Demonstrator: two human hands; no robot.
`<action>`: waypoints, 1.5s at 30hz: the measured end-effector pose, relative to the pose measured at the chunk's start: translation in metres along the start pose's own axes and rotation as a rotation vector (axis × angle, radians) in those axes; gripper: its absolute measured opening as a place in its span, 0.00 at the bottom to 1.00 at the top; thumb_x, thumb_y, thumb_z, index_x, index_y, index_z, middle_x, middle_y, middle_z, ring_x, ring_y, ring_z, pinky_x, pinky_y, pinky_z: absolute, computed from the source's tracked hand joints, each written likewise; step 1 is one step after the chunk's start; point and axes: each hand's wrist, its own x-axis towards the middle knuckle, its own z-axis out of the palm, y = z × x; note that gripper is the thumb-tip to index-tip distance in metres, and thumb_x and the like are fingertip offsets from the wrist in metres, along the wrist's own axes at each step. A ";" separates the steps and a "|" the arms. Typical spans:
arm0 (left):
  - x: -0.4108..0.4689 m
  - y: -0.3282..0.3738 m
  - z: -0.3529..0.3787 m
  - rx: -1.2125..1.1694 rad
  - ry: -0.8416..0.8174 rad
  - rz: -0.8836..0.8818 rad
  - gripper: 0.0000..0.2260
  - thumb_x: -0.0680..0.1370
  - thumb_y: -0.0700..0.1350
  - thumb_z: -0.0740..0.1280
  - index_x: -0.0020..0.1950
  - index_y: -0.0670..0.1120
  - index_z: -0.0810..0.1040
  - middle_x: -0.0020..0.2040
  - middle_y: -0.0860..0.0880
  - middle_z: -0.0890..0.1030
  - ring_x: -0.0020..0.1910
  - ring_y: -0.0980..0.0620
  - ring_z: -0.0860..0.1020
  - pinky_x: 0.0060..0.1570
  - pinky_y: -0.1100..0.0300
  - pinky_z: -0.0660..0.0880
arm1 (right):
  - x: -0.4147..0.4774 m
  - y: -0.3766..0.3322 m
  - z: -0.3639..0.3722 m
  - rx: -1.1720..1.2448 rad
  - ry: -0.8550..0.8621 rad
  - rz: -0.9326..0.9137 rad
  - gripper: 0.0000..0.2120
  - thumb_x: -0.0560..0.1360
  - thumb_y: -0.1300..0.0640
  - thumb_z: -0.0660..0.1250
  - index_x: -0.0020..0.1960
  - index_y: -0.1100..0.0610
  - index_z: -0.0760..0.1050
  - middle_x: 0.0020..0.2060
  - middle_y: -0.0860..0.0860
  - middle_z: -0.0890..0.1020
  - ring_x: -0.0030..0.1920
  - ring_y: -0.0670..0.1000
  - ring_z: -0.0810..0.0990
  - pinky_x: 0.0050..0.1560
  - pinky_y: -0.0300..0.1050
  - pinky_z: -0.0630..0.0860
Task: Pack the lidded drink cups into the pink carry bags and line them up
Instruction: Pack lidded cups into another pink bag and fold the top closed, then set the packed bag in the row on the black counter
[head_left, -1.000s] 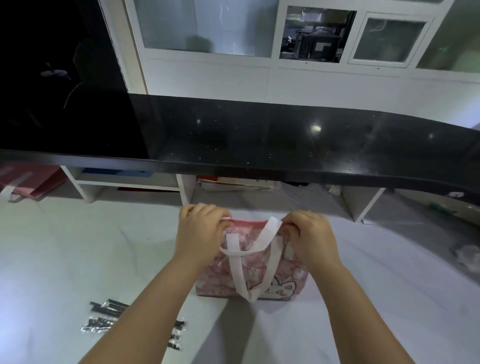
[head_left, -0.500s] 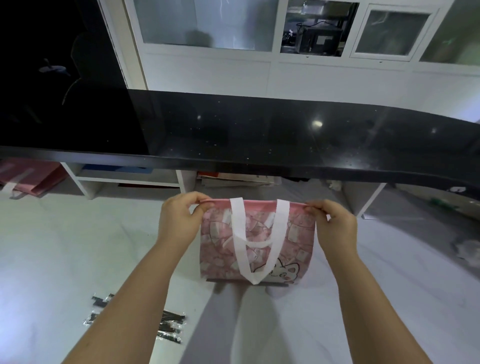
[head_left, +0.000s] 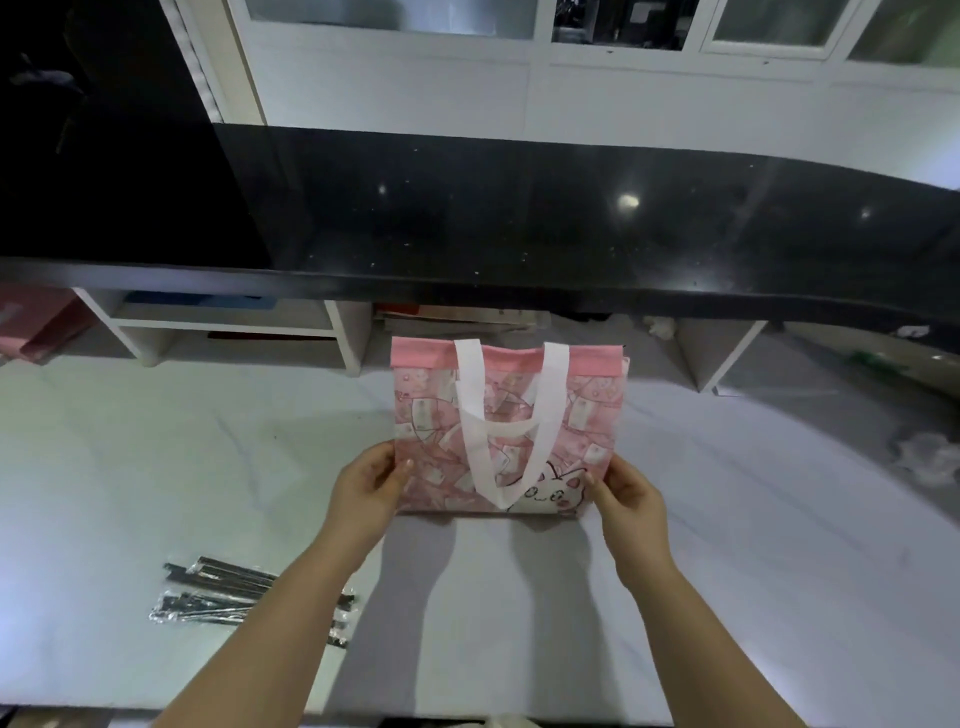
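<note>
A pink carry bag (head_left: 592, 415) with white handles and a cartoon print stands upright on the white work surface (head_left: 156, 467), in the middle of the view. My left hand (head_left: 366, 491) pinches its lower left edge, thumb on the front. My right hand (head_left: 626, 496) pinches its lower right corner the same way. The bag looks flat and its inside is hidden. No drink cup shows anywhere.
A bundle of wrapped dark straws (head_left: 228, 592) lies at the front left. A black counter (head_left: 519, 234) overhangs the back, with white shelf legs under it. More pink bags (head_left: 31, 327) lie at far left. Crumpled plastic (head_left: 930, 457) sits at right.
Both hands slid from the bag's top rim down to its lower corners. The bag went from bunched to spread flat and upright, a little farther from me.
</note>
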 end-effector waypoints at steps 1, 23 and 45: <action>0.003 0.001 0.002 0.009 -0.005 -0.004 0.11 0.79 0.34 0.64 0.49 0.49 0.81 0.42 0.57 0.85 0.42 0.60 0.82 0.40 0.69 0.76 | 0.004 -0.002 0.001 0.011 0.023 -0.001 0.13 0.76 0.70 0.66 0.56 0.56 0.79 0.47 0.45 0.86 0.49 0.44 0.84 0.47 0.36 0.79; 0.017 0.051 0.079 -0.099 -0.499 -0.011 0.12 0.80 0.33 0.61 0.57 0.46 0.79 0.51 0.52 0.83 0.44 0.60 0.82 0.40 0.65 0.80 | -0.081 -0.038 -0.040 0.237 0.762 -0.067 0.10 0.76 0.67 0.66 0.50 0.56 0.81 0.44 0.49 0.86 0.46 0.49 0.84 0.43 0.42 0.80; -0.386 0.213 0.274 -0.202 -1.536 0.163 0.05 0.79 0.41 0.66 0.51 0.48 0.81 0.49 0.45 0.84 0.48 0.45 0.83 0.46 0.47 0.81 | -0.526 -0.170 -0.207 0.198 1.701 -0.632 0.12 0.78 0.70 0.62 0.50 0.56 0.78 0.47 0.52 0.84 0.49 0.52 0.83 0.46 0.44 0.81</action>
